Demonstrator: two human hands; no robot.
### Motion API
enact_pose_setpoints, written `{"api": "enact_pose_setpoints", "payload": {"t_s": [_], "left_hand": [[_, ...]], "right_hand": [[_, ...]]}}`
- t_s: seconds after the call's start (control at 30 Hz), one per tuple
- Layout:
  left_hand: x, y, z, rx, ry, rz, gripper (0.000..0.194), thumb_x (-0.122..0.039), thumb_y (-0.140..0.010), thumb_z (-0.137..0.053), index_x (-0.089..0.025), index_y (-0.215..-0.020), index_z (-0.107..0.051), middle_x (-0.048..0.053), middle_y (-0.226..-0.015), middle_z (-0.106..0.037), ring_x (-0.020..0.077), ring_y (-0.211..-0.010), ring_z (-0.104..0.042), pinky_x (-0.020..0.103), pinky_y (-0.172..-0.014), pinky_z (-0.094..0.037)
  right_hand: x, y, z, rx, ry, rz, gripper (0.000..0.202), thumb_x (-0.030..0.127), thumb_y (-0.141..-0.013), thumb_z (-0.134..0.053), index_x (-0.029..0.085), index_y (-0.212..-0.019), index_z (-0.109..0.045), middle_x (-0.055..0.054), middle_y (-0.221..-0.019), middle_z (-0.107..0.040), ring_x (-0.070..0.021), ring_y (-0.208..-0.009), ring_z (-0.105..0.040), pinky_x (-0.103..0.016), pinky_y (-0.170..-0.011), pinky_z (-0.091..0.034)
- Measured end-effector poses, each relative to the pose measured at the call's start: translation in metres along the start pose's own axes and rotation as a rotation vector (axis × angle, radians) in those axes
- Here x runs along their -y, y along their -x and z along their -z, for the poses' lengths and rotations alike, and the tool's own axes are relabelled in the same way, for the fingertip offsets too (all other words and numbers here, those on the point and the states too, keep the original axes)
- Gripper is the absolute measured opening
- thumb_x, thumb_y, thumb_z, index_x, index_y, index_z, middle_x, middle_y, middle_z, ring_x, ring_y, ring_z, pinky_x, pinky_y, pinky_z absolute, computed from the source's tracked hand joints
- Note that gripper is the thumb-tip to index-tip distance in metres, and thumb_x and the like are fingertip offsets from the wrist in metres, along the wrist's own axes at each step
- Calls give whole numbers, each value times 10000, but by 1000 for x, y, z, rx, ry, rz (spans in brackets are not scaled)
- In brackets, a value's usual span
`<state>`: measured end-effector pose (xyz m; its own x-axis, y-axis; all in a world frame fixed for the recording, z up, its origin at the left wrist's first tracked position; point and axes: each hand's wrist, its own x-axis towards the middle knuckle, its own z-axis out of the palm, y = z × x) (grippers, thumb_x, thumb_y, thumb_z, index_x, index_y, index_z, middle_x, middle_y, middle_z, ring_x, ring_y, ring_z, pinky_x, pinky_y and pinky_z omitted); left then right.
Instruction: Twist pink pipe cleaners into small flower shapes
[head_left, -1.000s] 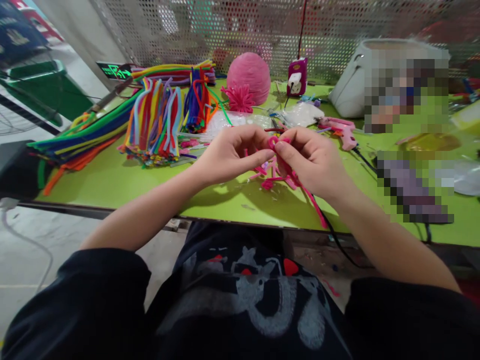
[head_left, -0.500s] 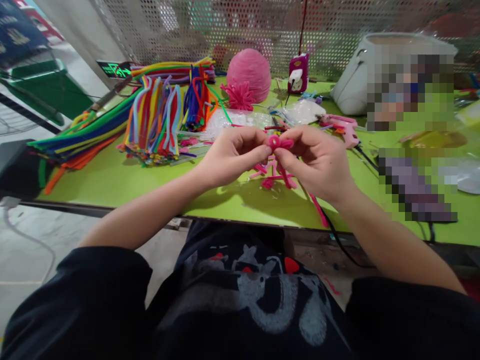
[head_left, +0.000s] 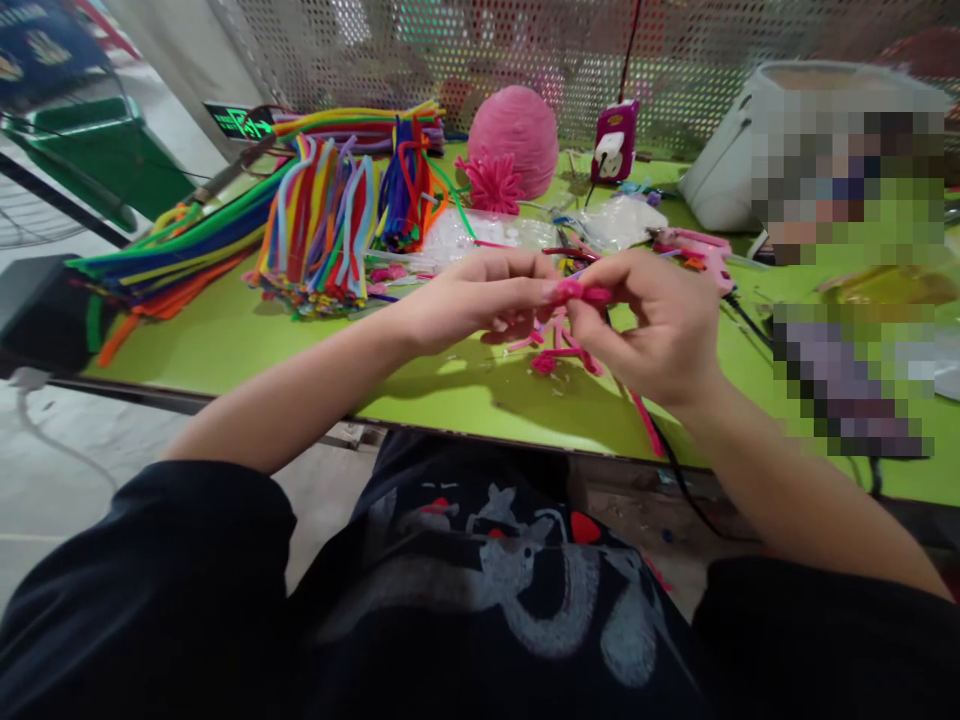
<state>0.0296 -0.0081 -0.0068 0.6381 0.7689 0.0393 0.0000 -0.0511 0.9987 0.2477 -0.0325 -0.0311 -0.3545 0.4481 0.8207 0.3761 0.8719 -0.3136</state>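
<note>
Between my two hands, above the green table (head_left: 480, 410), is a looped pink pipe cleaner (head_left: 576, 292). My left hand (head_left: 480, 300) pinches its left side between thumb and fingers. The thumb and forefinger of my right hand (head_left: 652, 325) are closed on its right side, so part of the loops is hidden. Beneath the hands lie pink pipe cleaner pieces (head_left: 559, 360), some curled and some straight. Another pink strip (head_left: 646, 425) lies near the table's front edge, by a black cable.
Bundles of coloured pipe cleaners (head_left: 311, 230) lie at the left. Behind stand a pink ball (head_left: 517, 140) and a purple power socket (head_left: 616, 145). A pink glue gun (head_left: 697, 255) and a white bin (head_left: 720, 150) are to the right. A perforated metal panel (head_left: 540, 50) closes the back.
The pink loops have tilted and now show edge-on. My left fingers have shifted around them, with lower fingers now showing beneath. The whole view has moved slightly.
</note>
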Motion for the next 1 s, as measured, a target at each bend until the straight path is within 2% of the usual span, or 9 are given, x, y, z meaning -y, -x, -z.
{"api": "enact_pose_setpoints", "payload": {"t_s": [0.07,0.13,0.23,0.3,0.4,0.67,0.8,0.9,1.0], "left_hand": [[0,4,6,-150,-271,-252,236,-347,-845,-866,-193,-947,-719,30,-861,-659,100,-694,-598,215,-560,-435],[3,5,10,-243,-537,-414,250,-386,-840,-898,-224,-966,-755,51,-968,-708,157,-864,-664,261,-694,-524],[11,5,9,-288,-730,-527,159,-421,-939,-804,-264,-935,-779,61,-979,-732,202,-981,-694,333,-841,-567],[16,5,4,-310,-727,-581,151,-385,-979,-751,-267,-886,-766,48,-905,-718,179,-896,-682,337,-846,-562],[17,4,-6,-315,-578,-547,211,-375,-967,-739,-242,-805,-721,21,-779,-665,132,-700,-583,308,-702,-519],[12,-3,-19,-108,109,-130,197,-273,-855,-713,-174,-693,-658,-19,-579,-527,41,-453,-373,191,-425,-256],[12,-5,-8,-114,89,-92,252,-353,-959,-674,-160,-808,-727,26,-702,-649,55,-517,-498,175,-433,-301],[10,-6,5,-168,62,-140,363,-463,-1006,-634,-156,-856,-754,47,-760,-675,63,-559,-543,180,-436,-299],[8,-5,9,-203,-59,-234,291,-437,-959,-728,-163,-867,-762,29,-750,-659,62,-577,-529,193,-455,-330]], "right_hand": [[1,1,-1,-33,-134,-208,23,195,-970,-675,214,-959,-666,11,-793,-673,-101,-624,-586,-269,-560,-465],[3,2,-3,-37,-234,-340,46,239,-979,-688,212,-944,-676,6,-777,-648,-101,-623,-567,-260,-541,-447],[9,1,-4,-17,-291,-444,93,296,-995,-712,220,-944,-698,-12,-801,-643,-118,-658,-558,-265,-544,-446],[12,0,-4,-12,-287,-475,110,324,-1004,-721,225,-957,-710,-24,-832,-650,-132,-686,-565,-277,-560,-458],[15,0,-3,-15,-261,-463,104,325,-1014,-711,227,-982,-724,-24,-858,-652,-133,-690,-565,-292,-591,-463],[10,3,-4,-41,-340,-353,46,262,-1037,-702,227,-1013,-720,-7,-885,-676,-113,-740,-587,-283,-641,-459],[10,0,-8,-106,-406,-426,138,329,-1022,-750,216,-965,-696,-14,-899,-694,-126,-767,-659,-279,-686,-565],[10,-3,-9,-128,-446,-519,255,441,-991,-795,219,-938,-679,-9,-839,-670,-133,-707,-660,-288,-640,-591],[10,-5,-9,-137,-479,-542,265,458,-980,-805,222,-936,-692,-9,-808,-673,-145,-704,-679,-302,-647,-623]]}}
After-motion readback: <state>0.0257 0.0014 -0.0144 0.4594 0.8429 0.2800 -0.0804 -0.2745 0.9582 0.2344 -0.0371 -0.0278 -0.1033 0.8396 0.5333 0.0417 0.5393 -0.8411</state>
